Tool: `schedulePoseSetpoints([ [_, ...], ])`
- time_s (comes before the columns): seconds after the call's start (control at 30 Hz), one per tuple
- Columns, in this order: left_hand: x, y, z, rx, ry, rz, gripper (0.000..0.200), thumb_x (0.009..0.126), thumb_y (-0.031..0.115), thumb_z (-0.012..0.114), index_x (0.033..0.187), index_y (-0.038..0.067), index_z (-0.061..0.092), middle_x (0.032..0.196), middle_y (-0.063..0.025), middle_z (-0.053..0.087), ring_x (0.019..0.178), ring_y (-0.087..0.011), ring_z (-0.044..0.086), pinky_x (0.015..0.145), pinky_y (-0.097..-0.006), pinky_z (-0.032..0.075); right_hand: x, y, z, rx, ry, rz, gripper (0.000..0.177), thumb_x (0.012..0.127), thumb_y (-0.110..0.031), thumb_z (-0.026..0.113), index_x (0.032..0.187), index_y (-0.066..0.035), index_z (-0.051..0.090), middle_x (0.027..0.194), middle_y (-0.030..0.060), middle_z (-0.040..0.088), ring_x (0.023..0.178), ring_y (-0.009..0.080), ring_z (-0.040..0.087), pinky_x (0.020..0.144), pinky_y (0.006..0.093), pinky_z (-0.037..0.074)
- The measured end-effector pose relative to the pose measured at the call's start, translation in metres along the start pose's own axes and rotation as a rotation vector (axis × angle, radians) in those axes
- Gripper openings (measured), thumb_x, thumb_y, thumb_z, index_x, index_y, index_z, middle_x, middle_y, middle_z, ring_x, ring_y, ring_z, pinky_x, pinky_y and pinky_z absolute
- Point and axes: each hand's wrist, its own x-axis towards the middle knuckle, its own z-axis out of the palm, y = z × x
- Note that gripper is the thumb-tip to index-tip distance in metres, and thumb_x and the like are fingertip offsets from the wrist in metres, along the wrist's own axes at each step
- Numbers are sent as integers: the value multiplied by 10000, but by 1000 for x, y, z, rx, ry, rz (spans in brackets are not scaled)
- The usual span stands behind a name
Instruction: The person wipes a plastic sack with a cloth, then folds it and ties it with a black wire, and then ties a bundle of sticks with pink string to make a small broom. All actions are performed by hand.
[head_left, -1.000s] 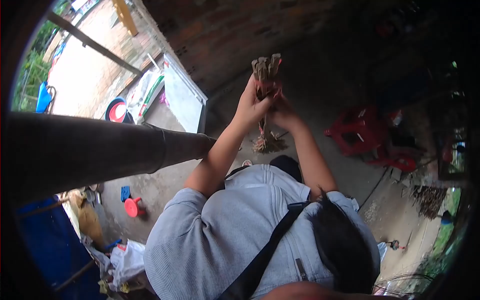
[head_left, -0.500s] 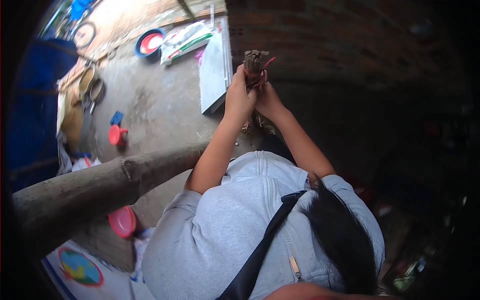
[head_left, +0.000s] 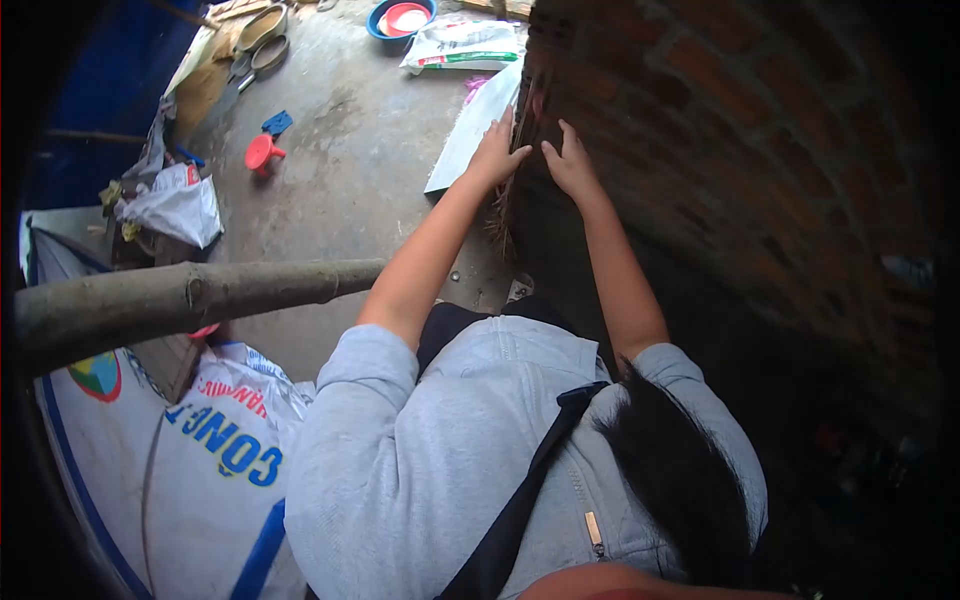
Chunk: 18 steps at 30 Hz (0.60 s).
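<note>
A person seen from above wears a light grey zip-front top (head_left: 450, 440) of fine ribbed knit, its sleeves (head_left: 345, 365) bunched above the elbows. A small metal zip pull (head_left: 594, 530) hangs on the front. A wide black strap (head_left: 530, 490) crosses the chest diagonally. Dark straight hair (head_left: 680, 480) falls forward. The left hand (head_left: 495, 152) and right hand (head_left: 570, 165) are bare.

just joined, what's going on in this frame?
A person in a grey top stands at a brick wall with both arms raised. The left hand and right hand press a bundle of dry stalks upright against the wall's corner, with fingers spread rather than in a closed grip. A log crosses the left side above printed sacks.
</note>
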Motion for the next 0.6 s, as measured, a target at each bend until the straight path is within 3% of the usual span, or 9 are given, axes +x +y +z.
schedulePoseSetpoints([
  [0.23,-98,45,-95,67,249,59,691,886,345,540,1435,76,218,1432,-281,248,1332,-440,228,1071,-431,261,0,-40,6,33,-144,-27,531,863,-258,554,1305,-6,399,1278,258,462,1176,389,462,980,406,377],
  [0.4,-159,66,-146,197,394,27,663,906,351,499,1434,63,221,1468,-237,198,1353,-419,190,1082,-434,239,-24,-139,34,295,-296,-526,478,855,-124,568,1291,1,414,1289,218,470,1220,351,439,1015,376,346],
  [0.5,-190,71,-161,213,483,-58,669,924,358,453,1437,30,177,1484,-222,162,1367,-398,162,1095,-423,215,-50,-191,51,408,-482,-739,561,813,-43,580,1333,-2,374,1352,221,413,1289,359,360,1051,369,312],
  [0.53,-199,72,-164,153,518,-65,686,928,366,437,1439,16,142,1487,-220,150,1370,-392,155,1099,-418,209,-57,-202,57,353,-574,-818,671,788,-36,571,1390,-2,277,1410,232,330,1317,364,312,1059,365,303],
  [0.6,-220,76,-175,90,549,-87,739,930,385,417,1442,0,50,1494,-223,117,1378,-374,141,1103,-398,203,-74,-227,64,379,-687,-851,717,779,-41,562,1408,2,219,1427,236,296,1321,367,303,1060,364,300],
])
